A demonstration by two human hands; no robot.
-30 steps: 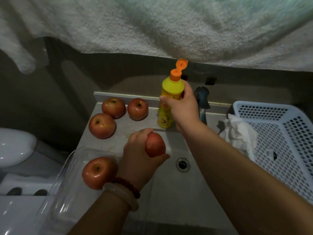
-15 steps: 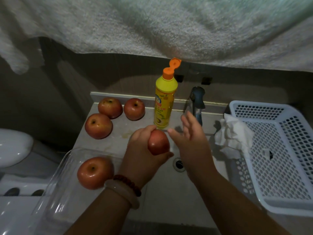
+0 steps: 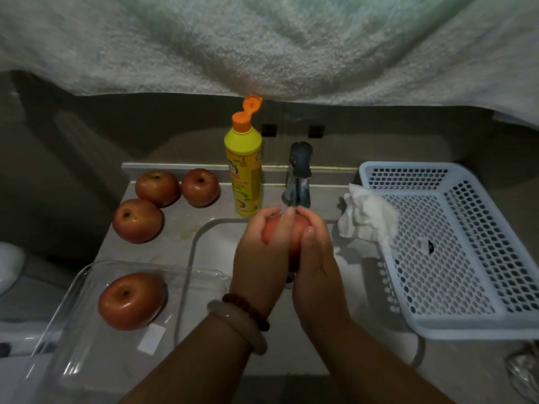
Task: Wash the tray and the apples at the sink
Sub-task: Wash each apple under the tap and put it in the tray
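Left hand (image 3: 259, 258) and right hand (image 3: 316, 258) are cupped round one apple (image 3: 293, 231), gripped just below the tap (image 3: 300, 170), over the sink (image 3: 204, 243). Left of the tap, 3 apples (image 3: 137, 220) are set on the counter (image 3: 175, 246) (detergent bottle (image 3: 245, 170) between). Glass tray (image 3: 73, 345), w/ one more apple (image 3: 131, 300), is left of the sink.

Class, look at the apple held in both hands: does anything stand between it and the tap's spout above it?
Nothing visible does. The apple sits between the left hand and right hand, directly under the tap; only fingertips lie over its top. The soap bottle stands off to the left.
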